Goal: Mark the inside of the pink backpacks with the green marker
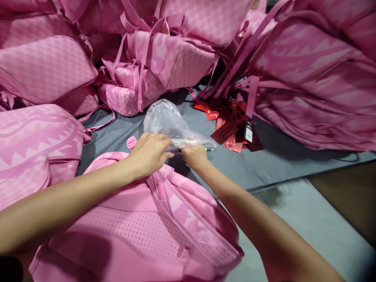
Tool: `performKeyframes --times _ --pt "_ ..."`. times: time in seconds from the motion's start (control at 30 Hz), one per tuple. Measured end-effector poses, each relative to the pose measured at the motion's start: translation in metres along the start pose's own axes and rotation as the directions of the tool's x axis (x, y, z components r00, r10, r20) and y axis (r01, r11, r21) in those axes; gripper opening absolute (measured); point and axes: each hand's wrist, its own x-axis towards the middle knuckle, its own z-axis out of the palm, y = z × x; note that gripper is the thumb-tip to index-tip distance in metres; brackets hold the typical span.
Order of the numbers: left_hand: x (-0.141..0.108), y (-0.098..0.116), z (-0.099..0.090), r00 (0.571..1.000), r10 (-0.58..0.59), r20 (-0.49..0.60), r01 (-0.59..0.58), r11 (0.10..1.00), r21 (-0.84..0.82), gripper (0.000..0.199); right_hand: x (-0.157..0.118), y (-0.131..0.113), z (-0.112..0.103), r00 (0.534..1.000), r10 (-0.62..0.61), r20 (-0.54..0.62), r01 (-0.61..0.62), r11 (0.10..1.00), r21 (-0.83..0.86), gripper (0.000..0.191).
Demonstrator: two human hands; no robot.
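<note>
A clear plastic bag (167,117) stands crumpled just past the top of a pink backpack (141,231), which lies in front of me. My left hand (154,150) is closed on the near left side of the plastic, its thumb pointing right. Beside it, my right hand (194,154) is closed at the bag's lower right edge, its fingertips partly hidden by the plastic. A small dark-tipped thing shows just right of my right hand; I cannot make out what it is.
Pink backpacks are piled along the back (188,62), at the left (38,137) and at the right (311,78). Red tags (232,131) lie on the grey cloth (252,168) right of the plastic bag. A pale surface (296,211) shows at the lower right.
</note>
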Motion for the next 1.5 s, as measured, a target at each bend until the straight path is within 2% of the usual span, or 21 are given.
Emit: performKeyframes --times 0.07,0.13,0.2,0.27,0.37,0.47,0.57,0.67,0.73,0.8,0.87,0.9,0.97,1.03,1.1,1.17,1.23,1.3,1.37,1.43,1.5 --pt "0.002 0.002 0.006 0.997 -0.025 0.075 0.027 0.999 -0.019 0.026 0.009 -0.003 -0.003 1.0 -0.027 0.015 0.028 0.998 -0.051 0.038" --pt "0.014 -0.001 0.009 0.979 -0.068 0.192 0.077 0.996 -0.041 0.03 0.012 -0.007 -0.005 0.997 -0.061 0.042 0.064 0.994 -0.085 0.035" --pt "0.03 -0.009 0.012 0.961 -0.119 0.25 0.134 0.99 -0.043 0.038 0.009 -0.01 -0.005 0.993 -0.098 0.064 0.105 0.988 -0.114 0.033" --pt "0.04 -0.019 0.015 0.96 -0.168 0.222 0.178 0.984 -0.026 0.043 0.002 -0.012 -0.006 0.992 -0.11 0.063 0.119 0.982 -0.144 0.034" --pt "0.042 -0.029 0.022 0.966 -0.179 0.184 0.187 0.982 -0.028 0.047 -0.005 -0.011 -0.006 0.998 -0.055 0.022 0.058 0.98 -0.19 0.035" --pt "0.037 -0.03 0.028 0.968 -0.167 0.189 0.179 0.983 -0.044 0.047 -0.003 -0.009 -0.008 1.0 -0.021 0.012 0.023 0.98 -0.196 0.033" --pt "0.035 -0.028 0.029 0.972 -0.16 0.173 0.174 0.983 -0.065 0.044 -0.001 -0.01 -0.011 0.997 -0.069 0.042 0.075 0.985 -0.154 0.027" --pt "0.036 -0.027 0.026 0.976 -0.16 0.148 0.177 0.979 -0.104 0.038 -0.013 -0.015 -0.018 0.997 -0.078 0.014 0.079 0.988 -0.131 0.032" --pt "0.035 -0.027 0.02 0.975 -0.179 0.129 0.197 0.97 -0.144 0.034 -0.029 -0.023 -0.028 0.996 -0.065 -0.063 0.058 0.994 -0.096 0.034" --pt "0.03 -0.024 0.011 0.983 -0.163 0.09 0.18 0.954 -0.241 0.03 -0.047 -0.035 -0.045 0.977 -0.022 -0.214 0.041 0.995 0.087 0.028" --pt "0.018 -0.018 0.001 0.995 -0.085 0.049 0.098 0.901 -0.423 0.031 -0.064 -0.049 -0.068 0.945 0.133 -0.297 0.004 0.908 0.419 0.019" --pt "0.01 -0.014 -0.004 0.998 -0.035 0.043 0.053 0.849 -0.526 0.032 -0.07 -0.057 -0.08 0.938 0.223 -0.267 -0.026 0.811 0.584 0.016" --pt "-0.009 -0.005 -0.012 0.998 0.029 0.057 0.018 0.732 -0.681 0.029 -0.08 -0.073 -0.101 0.941 0.319 -0.114 -0.106 0.597 0.795 0.017" --pt "-0.03 0.004 -0.016 0.998 -0.004 0.058 0.046 0.661 -0.749 0.023 -0.087 -0.088 -0.116 0.949 0.315 0.005 -0.149 0.435 0.888 0.02" --pt "-0.049 0.012 -0.017 0.991 -0.131 0.032 0.104 0.595 -0.797 0.023 -0.093 -0.101 -0.122 0.953 0.299 0.056 -0.156 0.324 0.933 0.026" --pt "-0.065 0.018 -0.018 0.967 -0.253 0.014 0.144 0.503 -0.852 0.027 -0.099 -0.113 -0.121 0.956 0.279 0.092 -0.168 0.263 0.95 0.031" --pt "-0.08 0.021 -0.02 0.953 -0.302 0.001 0.139 0.436 -0.889 0.029 -0.104 -0.122 -0.117 0.962 0.253 0.099 -0.167 0.262 0.951 0.031" --pt "-0.097 0.018 -0.023 0.955 -0.287 -0.072 0.079 0.48 -0.873 0.027 -0.108 -0.127 -0.113 0.971 0.231 0.063 -0.137 0.317 0.939 0.028" --pt "-0.12 0.008 -0.026 0.951 -0.234 -0.203 0.009 0.675 -0.737 0.022 -0.109 -0.128 -0.108 0.973 0.229 -0.032 -0.07 0.425 0.902 0.024" --pt "-0.147 -0.009 -0.025 0.941 -0.141 -0.309 -0.004 0.905 -0.425 0.023 -0.108 -0.128 -0.101 0.969 0.199 -0.148 0.009 0.569 0.822 0.019" --pt "-0.173 -0.027 -0.017 0.947 -0.088 -0.31 0.066 0.995 -0.08 0.026 -0.104 -0.131 -0.092 0.962 0.126 -0.241 0.089 0.692 0.716 0.015"
